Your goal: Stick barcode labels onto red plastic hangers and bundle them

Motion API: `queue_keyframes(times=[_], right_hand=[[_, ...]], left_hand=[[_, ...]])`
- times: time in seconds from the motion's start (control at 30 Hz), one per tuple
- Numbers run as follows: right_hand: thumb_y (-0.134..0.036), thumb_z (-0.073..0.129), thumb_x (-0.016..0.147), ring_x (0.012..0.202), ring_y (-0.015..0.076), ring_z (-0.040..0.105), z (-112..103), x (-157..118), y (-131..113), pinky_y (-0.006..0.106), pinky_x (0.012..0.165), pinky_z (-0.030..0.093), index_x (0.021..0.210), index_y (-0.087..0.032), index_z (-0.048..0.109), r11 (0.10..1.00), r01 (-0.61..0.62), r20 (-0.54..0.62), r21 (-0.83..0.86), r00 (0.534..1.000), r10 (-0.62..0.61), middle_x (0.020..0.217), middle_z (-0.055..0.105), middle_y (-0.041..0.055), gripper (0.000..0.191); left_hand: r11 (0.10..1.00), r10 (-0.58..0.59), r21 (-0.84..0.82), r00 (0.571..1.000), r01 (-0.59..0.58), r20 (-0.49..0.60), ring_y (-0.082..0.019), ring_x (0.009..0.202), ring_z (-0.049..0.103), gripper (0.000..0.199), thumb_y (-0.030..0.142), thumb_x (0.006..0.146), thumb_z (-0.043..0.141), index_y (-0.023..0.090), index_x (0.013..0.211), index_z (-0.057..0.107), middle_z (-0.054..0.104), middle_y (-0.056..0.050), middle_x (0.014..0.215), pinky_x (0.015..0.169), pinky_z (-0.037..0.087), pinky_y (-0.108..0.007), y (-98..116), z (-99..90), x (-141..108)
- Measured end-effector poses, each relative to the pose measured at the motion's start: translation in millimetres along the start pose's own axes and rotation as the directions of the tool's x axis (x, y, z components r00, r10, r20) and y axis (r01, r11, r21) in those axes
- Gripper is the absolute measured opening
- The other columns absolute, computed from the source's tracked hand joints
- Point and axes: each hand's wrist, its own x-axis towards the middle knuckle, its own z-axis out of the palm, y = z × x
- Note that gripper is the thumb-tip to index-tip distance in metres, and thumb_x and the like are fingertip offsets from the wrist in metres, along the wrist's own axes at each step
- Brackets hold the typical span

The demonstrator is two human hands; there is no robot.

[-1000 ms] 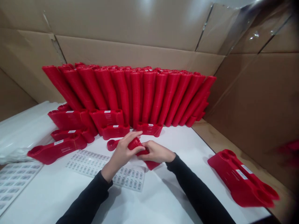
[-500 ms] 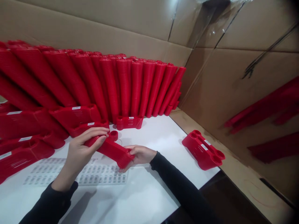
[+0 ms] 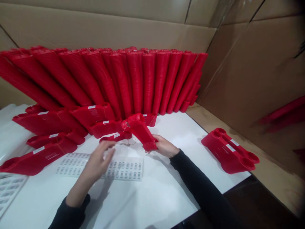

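A bundle of nested red plastic parts (image 3: 143,132) with ridged edges is tilted above the white table. My right hand (image 3: 164,146) grips its lower right end. My left hand (image 3: 101,159) is off the bundle, slightly blurred, fingers apart, hovering over a sheet of printed labels (image 3: 126,170). Just beyond those fingers lies a red plastic part (image 3: 116,136) with a white label on it. A thin loop, like a rubber band (image 3: 132,141), rests on the table between the hands.
Tall leaning stacks of red parts (image 3: 135,82) line the cardboard wall (image 3: 107,28). Labelled red bundles (image 3: 45,156) lie at the left, and another pair of red bundles (image 3: 228,151) sits on the right of the white table (image 3: 152,197). More label sheets (image 3: 11,190) are at the left edge.
My left hand has let go of the bundle and opened beside it. My right hand still holds the bundle, now tipped more upright. The view has shifted left.
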Motion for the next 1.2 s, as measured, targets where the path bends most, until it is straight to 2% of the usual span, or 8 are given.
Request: queue_keyframes(times=[0.07, 0.23, 0.4, 0.57, 0.7, 0.83, 1.03, 1.2], right_hand=[[-0.004, 0.047, 0.061, 0.058, 0.0107, 0.053, 1.3, -0.8, 1.3, 0.023, 0.055, 0.041, 0.079, -0.014, 0.059, 0.993, 0.020, -0.010, -0.117, 1.000, -0.022, 0.065, 0.058, -0.0015, 0.024], [-0.003, 0.036, 0.056, 0.056, 0.0098, 0.051, 22.3, -2.9, 7.1, 0.022, 0.054, 0.040, 0.073, -0.013, 0.058, 0.974, -0.003, 0.020, -0.228, 1.000, 0.007, 0.062, 0.056, -0.0014, 0.030], [-0.005, 0.034, 0.057, 0.055, 0.0119, 0.054, 47.1, -4.4, 24.6, 0.026, 0.055, 0.044, 0.091, -0.013, 0.060, 0.988, -0.104, 0.045, -0.112, 0.993, 0.109, 0.062, 0.055, -0.0006, 0.044], [-0.003, 0.032, 0.057, 0.057, 0.0114, 0.052, 50.0, -3.2, 39.7, 0.023, 0.055, 0.043, 0.097, -0.014, 0.063, 0.923, -0.041, -0.088, -0.382, 0.996, 0.008, 0.069, 0.057, 0.0011, 0.052], [-0.001, 0.034, 0.059, 0.066, 0.0134, 0.056, 47.3, -1.4, 41.8, 0.024, 0.062, 0.044, 0.096, -0.015, 0.066, 0.830, -0.035, -0.130, -0.557, 0.990, -0.045, 0.081, 0.060, 0.0045, 0.051], [-0.001, 0.035, 0.062, 0.074, 0.0153, 0.056, 48.1, -0.1, 40.5, 0.025, 0.069, 0.043, 0.097, -0.017, 0.067, 0.740, -0.045, -0.178, -0.671, 0.979, -0.102, 0.083, 0.059, 0.0052, 0.050], [-0.003, 0.038, 0.065, 0.081, 0.0175, 0.054, 54.7, -0.2, 35.8, 0.026, 0.075, 0.039, 0.097, -0.018, 0.067, 0.632, -0.105, -0.215, -0.768, 0.972, -0.099, 0.085, 0.058, 0.0062, 0.046], [-0.004, 0.038, 0.068, 0.084, 0.0179, 0.053, 60.1, -1.6, 34.5, 0.026, 0.076, 0.038, 0.102, -0.018, 0.065, 0.575, -0.127, -0.226, -0.808, 0.969, -0.104, 0.087, 0.057, 0.0064, 0.045]], left_hand=[[0.982, 0.055, 0.165, 0.972, -0.094, 0.228, -0.025, 0.103, 0.053, 0.034, 0.035, 0.079, 0.048, 0.025, 0.111, 0.056, 0.058, -0.007, 0.112, 0.086, 0.044, -0.039, -18.2, 1.6, -13.5], [0.921, -0.040, 0.386, 0.970, -0.057, 0.240, -0.028, 0.109, 0.049, 0.042, 0.027, 0.079, 0.042, 0.023, 0.120, 0.050, 0.054, -0.009, 0.120, 0.091, 0.038, -0.045, -43.4, -1.9, -27.8], [0.865, -0.190, 0.503, 0.929, 0.005, 0.318, -0.030, 0.100, 0.050, 0.042, 0.028, 0.076, 0.045, 0.018, 0.116, 0.054, 0.054, -0.012, 0.113, 0.082, 0.041, -0.044, -30.0, 4.5, -26.9], [0.851, -0.204, 0.522, 0.949, 0.050, 0.241, -0.031, 0.098, 0.047, 0.035, 0.029, 0.077, 0.047, 0.022, 0.110, 0.056, 0.049, -0.012, 0.116, 0.073, 0.042, -0.044, -24.2, 18.4, -30.7], [0.923, -0.096, 0.383, 0.989, 0.047, 0.109, -0.027, 0.091, 0.048, 0.021, 0.028, 0.079, 0.048, 0.020, 0.093, 0.062, 0.053, -0.011, 0.104, 0.071, 0.043, -0.040, -23.4, 18.3, -27.7], [0.997, -0.009, 0.079, 0.999, 0.005, 0.048, -0.020, 0.081, 0.051, 0.018, 0.033, 0.082, 0.049, 0.020, 0.075, 0.060, 0.057, -0.005, 0.082, 0.072, 0.042, -0.032, 0.4, 1.2, -25.1], [0.894, -0.324, -0.339, 0.946, 0.294, -0.032, -0.014, 0.072, 0.056, 0.016, 0.037, 0.078, 0.058, 0.021, 0.078, 0.060, 0.062, 0.000, 0.078, 0.067, 0.043, -0.024, 39.9, 0.2, -26.7], [0.860, -0.399, -0.362, 0.916, 0.361, -0.034, -0.014, 0.070, 0.057, 0.017, 0.037, 0.075, 0.060, 0.020, 0.076, 0.063, 0.064, 0.001, 0.076, 0.069, 0.043, -0.024, 50.8, 22.8, -26.2]])
